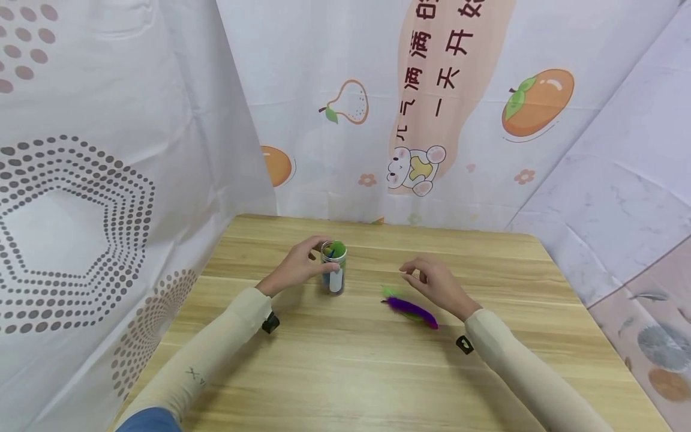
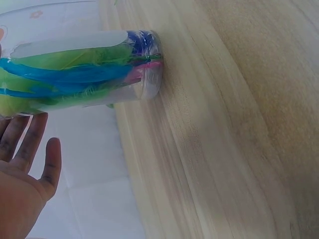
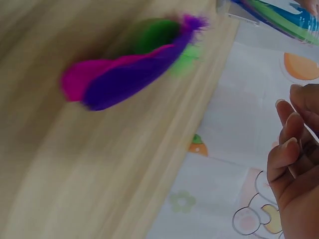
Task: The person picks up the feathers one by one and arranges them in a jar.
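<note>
Upright on the table stands a clear jar (image 1: pixel 336 281) with a white label. Green and blue feathers (image 2: pixel 75 74) show through its wall in the left wrist view. My left hand (image 1: pixel 297 266) grips the jar near its top, thumb on the near side and fingers round the back. To the right of the jar lie several loose feathers, with a purple feather (image 1: pixel 412 311) on top; magenta and green ones (image 3: pixel 157 36) show beside it in the right wrist view. Just above and to the right of these, my right hand (image 1: pixel 436 283) hovers with loosely bent fingers, nothing visible in them.
The wood-grain table (image 1: pixel 345 366) reaches back to a white printed curtain (image 1: pixel 302 78). More patterned cloth hangs along the left (image 1: pixel 97 108) and right sides. Each wrist wears a small black device, the left one (image 1: pixel 271 323) close to the tabletop.
</note>
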`<action>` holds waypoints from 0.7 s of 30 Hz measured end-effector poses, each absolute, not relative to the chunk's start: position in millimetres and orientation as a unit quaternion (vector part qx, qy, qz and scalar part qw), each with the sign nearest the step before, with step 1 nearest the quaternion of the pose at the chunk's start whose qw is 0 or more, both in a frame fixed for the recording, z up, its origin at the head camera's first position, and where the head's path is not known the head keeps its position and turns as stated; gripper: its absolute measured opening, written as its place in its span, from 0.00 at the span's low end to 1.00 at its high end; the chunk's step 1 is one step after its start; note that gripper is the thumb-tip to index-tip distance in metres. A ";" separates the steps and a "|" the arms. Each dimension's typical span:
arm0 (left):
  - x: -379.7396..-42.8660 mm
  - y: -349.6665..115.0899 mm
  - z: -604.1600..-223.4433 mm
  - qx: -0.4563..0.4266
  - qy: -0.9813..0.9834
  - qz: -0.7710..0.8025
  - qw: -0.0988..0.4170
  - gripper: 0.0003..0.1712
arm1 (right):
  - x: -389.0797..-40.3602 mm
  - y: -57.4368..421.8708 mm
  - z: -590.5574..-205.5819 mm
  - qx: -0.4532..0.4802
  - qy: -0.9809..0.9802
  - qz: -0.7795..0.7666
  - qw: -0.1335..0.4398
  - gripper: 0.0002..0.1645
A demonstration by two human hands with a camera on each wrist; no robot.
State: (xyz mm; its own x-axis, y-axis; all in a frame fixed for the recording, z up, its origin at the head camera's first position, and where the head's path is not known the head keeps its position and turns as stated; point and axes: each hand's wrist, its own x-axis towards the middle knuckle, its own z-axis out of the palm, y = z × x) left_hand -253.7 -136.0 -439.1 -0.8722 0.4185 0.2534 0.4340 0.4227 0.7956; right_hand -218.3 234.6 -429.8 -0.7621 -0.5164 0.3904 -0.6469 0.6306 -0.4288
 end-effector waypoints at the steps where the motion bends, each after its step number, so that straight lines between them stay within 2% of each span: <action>1: -253.8 -136.3 -439.0 -0.252 -0.843 -0.475 0.007 0.40 | -216.9 237.2 -431.9 0.324 -0.897 0.280 0.113 0.07; 14: -253.7 -137.4 -436.4 -0.250 -0.841 -0.480 -0.001 0.39 | -199.0 257.7 -451.2 0.295 -0.920 0.254 0.043 0.10; 21: -252.4 -135.6 -438.3 -0.244 -0.842 -0.481 -0.002 0.38 | -187.7 270.9 -462.9 0.282 -0.924 0.257 -0.014 0.12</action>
